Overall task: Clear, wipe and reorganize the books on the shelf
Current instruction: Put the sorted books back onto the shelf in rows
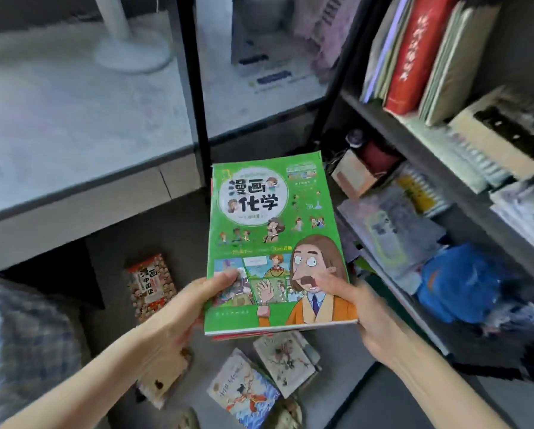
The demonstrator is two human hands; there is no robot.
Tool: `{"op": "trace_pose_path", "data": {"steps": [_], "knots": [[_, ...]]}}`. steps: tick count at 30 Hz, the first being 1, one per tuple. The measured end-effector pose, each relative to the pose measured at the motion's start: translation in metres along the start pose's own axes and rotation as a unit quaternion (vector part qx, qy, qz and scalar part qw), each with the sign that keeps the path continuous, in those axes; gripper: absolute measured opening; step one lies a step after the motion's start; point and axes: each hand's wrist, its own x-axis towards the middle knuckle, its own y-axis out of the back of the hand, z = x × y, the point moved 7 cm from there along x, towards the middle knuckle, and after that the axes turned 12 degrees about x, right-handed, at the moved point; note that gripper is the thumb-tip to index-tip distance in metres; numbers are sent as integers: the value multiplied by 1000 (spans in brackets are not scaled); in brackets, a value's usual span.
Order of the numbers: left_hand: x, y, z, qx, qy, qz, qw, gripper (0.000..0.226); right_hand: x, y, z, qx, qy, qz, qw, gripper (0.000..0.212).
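From the head camera, a green comic book (275,236) tops a thin stack held flat above the floor, just left of the shelf (414,140). The left hand (179,308) clamps its lower left corner, thumb on the cover; the right hand (367,311) grips the lower right corner likewise. Scattered books (244,394) lie on the floor beneath; a red book (414,54) and a blue bag (464,283) crowd the shelf; a desk (73,168) stands to the left

Looks like a home room, likely a study or bedroom. Dark bookshelf (414,128) crammed with books, white desk (73,125), fan base (132,54), kids' comic books (244,394) scattered on the floor.
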Motion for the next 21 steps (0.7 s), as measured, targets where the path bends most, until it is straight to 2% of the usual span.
{"op": "trace_pose_path", "data": {"steps": [1, 2, 6, 8, 12, 15, 17, 21], "knots": [[-13, -9, 26, 17, -36, -14, 999, 83, -21, 4, -20, 8, 31, 3, 999, 106], [-28, -18, 55, 35, -74, -25, 996, 94, -41, 5, -40, 20, 68, 7, 997, 112], [-78, -47, 142, 83, -200, -62, 974, 105, -120, 2, -114, 35, 217, 15, 976, 51], [-97, -60, 179, 109, -254, -73, 958, 108, -150, 2, -141, 41, 272, 26, 961, 44], [-139, -99, 250, 160, -339, -112, 920, 109, -216, 15, -190, 55, 374, 57, 924, 44], [-159, -133, 299, 196, -390, -135, 889, 107, -253, 30, -225, 53, 447, 77, 890, 65], [-173, -163, 331, 228, -424, -150, 864, 103, -279, 45, -250, 53, 489, 81, 867, 68], [-181, -211, 373, 237, -457, -162, 842, 99, -302, 87, -284, 89, 516, 83, 848, 64]]}}
